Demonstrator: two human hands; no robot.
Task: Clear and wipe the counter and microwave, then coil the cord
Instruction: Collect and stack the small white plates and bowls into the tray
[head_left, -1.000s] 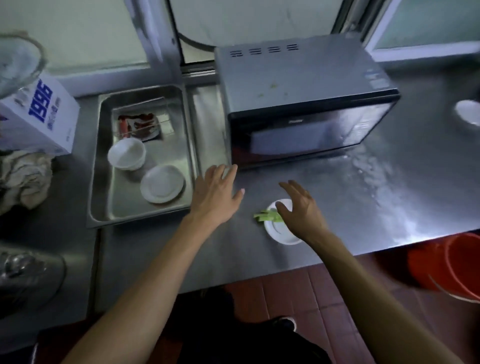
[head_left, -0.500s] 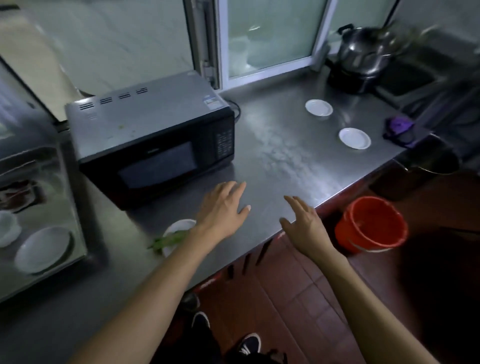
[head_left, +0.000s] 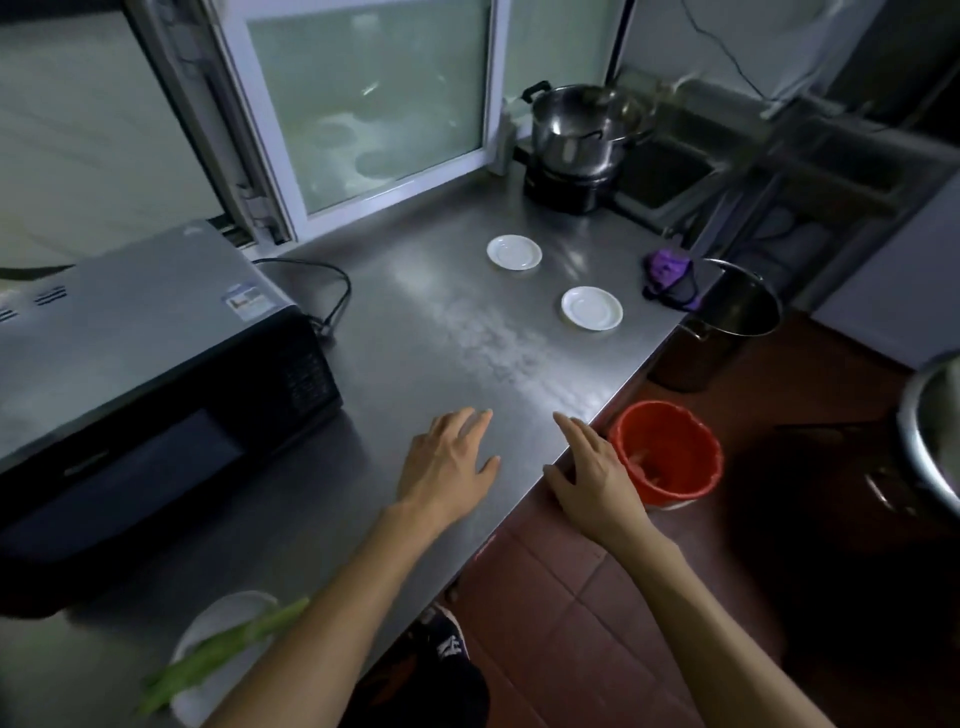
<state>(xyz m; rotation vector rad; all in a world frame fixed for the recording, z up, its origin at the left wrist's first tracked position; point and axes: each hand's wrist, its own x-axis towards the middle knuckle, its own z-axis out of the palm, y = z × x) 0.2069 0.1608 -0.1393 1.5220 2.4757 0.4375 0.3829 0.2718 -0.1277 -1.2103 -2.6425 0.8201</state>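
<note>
A black microwave (head_left: 156, 374) with a grey top stands at the left of the steel counter (head_left: 415, 332). Its black cord (head_left: 332, 291) loops behind its right side. Two white saucers (head_left: 514, 252) (head_left: 591, 308) lie on the far right of the counter, with a purple cloth (head_left: 670, 275) at the edge beyond them. A white plate with green vegetable strips (head_left: 218, 654) sits at the near left. My left hand (head_left: 447, 467) hovers flat and empty over the counter's front. My right hand (head_left: 592, 473) is spread, empty, at the counter's edge.
A red bucket (head_left: 670, 457) stands on the tiled floor just right of my right hand. A large steel pot (head_left: 727, 322) stands on the floor past the counter's corner. A lidded pot (head_left: 576, 130) sits on a burner at the back, by the window.
The view has swung right, from the tray and microwave to the counter's right end. My right hand has left the plate with greens, which now lies at the lower left. Both hands stay empty.
</note>
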